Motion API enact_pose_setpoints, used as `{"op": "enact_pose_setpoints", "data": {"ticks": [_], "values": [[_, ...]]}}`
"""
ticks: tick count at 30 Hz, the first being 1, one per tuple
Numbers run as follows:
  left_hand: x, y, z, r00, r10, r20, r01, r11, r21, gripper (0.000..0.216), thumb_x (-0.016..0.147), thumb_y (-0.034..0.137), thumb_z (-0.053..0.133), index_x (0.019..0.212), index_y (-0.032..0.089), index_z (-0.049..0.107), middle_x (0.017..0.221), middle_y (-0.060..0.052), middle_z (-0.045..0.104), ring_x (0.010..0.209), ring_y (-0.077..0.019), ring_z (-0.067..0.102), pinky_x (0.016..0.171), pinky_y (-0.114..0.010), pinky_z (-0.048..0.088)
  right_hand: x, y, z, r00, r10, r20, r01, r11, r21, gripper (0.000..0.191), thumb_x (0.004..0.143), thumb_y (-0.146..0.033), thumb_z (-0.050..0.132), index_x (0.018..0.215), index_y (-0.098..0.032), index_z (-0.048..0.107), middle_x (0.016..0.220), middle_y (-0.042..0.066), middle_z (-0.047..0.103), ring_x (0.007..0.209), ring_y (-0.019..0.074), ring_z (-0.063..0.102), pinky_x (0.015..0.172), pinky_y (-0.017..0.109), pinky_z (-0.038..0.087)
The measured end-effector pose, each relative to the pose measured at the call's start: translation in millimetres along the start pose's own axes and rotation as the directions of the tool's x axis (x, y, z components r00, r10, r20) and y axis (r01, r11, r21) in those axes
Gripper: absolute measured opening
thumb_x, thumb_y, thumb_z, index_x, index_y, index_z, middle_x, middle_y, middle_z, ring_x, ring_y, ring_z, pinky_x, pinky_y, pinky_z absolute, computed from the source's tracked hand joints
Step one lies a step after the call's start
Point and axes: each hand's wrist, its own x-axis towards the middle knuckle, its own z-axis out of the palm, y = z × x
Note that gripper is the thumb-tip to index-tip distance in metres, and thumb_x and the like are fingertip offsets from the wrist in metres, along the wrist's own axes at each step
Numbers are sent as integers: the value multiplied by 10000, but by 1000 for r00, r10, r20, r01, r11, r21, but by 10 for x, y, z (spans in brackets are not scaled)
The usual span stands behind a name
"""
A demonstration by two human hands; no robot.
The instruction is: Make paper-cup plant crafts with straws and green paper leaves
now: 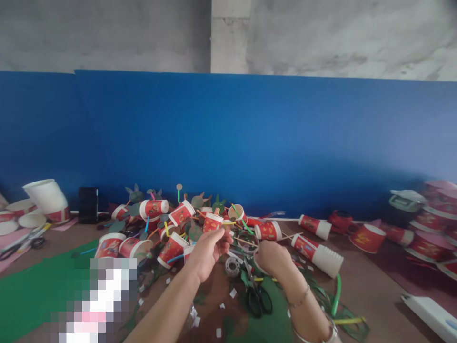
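Note:
My left hand is raised over the middle of the table with its fingers curled in; what they hold, if anything, I cannot make out. Just behind it is a red paper cup, and I cannot tell whether they touch. My right hand is closed with its back toward me, and a pale curved edge shows under it. A thin stick runs between the two hands. Black-handled scissors lie below them, beside a roll of tape. A red cup lies on its side behind my right hand.
Red paper cups with straws and green paper discs crowd the left-middle. A stack of cups lies at right. Green paper covers the left front; a white box-like object sits front right. A blue panel stands behind.

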Motion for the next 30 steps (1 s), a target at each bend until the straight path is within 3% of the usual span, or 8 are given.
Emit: {"op": "enact_pose_setpoints", "data": {"ticks": [2, 5, 8, 10, 15, 22, 27, 30], "values": [[-7, -6, 14, 1000, -24, -10, 24, 1000, -13, 197, 734, 288, 675, 776, 97, 660, 678, -45, 638, 554, -72, 551, 537, -184, 426, 4, -127, -36, 996, -75, -56, 88, 956, 279, 195, 792, -211, 507, 663, -172, 648, 677, 60, 672, 680, 187, 623, 593, 264, 408], [-19, 0, 41, 999, -35, 0, 35, 999, -5, 193, 745, 293, 664, 780, 103, 662, 665, -47, 642, 554, -89, 566, 545, -203, 438, -15, -336, -72, 989, -118, -93, 146, 610, 779, 261, 781, -392, 553, 699, -155, 625, 620, 17, 635, 596, 151, 579, 549, 241, 407], [-28, 6, 64, 1000, -20, 18, 20, 1000, 14, 220, 744, 318, 663, 781, 101, 668, 660, -54, 649, 563, -104, 577, 554, -216, 443, -61, -467, -65, 993, -113, -47, 84, 349, 933, 315, 690, -453, 664, 679, -143, 609, 647, 39, 654, 618, 165, 590, 588, 263, 441], [-32, 6, 74, 1000, -11, 26, 11, 1000, 24, 227, 741, 326, 666, 779, 102, 671, 656, -51, 650, 562, -105, 578, 557, -216, 444, -86, -498, -50, 994, -91, -57, 81, 294, 952, 313, 675, -445, 689, 680, -143, 604, 670, 52, 664, 641, 174, 595, 608, 275, 451], [-37, -2, 77, 999, -14, 43, 14, 1000, 12, 202, 735, 301, 669, 758, 100, 671, 651, -46, 647, 561, -93, 569, 542, -197, 429, -83, -480, -24, 992, 9, -127, 109, 444, 889, 286, 677, -413, 684, 705, -138, 612, 622, 30, 636, 583, 152, 548, 551, 259, 411], [-33, -29, 72, 998, 8, 63, -12, 999, 49, 239, 708, 334, 685, 756, 100, 677, 677, -51, 651, 596, -104, 570, 562, -201, 425, -87, -471, -35, 973, -53, -226, 220, 532, 818, 184, 722, -315, 602, 630, -158, 577, 745, 49, 652, 648, 160, 564, 605, 267, 430], [4, -62, 37, 988, 133, -77, -94, 920, 380, 318, 761, 452, 598, 773, 147, 684, 726, -51, 663, 702, -168, 601, 560, -231, 422, -158, -552, -53, 889, -101, -447, 385, 694, 609, 131, 730, -176, 523, 602, -192, 511, 841, 69, 641, 850, 203, 574, 787, 317, 430], [38, -43, 20, 989, 79, -121, -28, 925, 378, 372, 771, 510, 556, 748, 154, 661, 676, -34, 644, 627, -154, 583, 547, -242, 423, -220, -598, -104, 838, -166, -519, 464, 717, 520, 131, 741, -143, 506, 624, -201, 488, 860, 69, 638, 873, 204, 567, 817, 323, 411]]}}
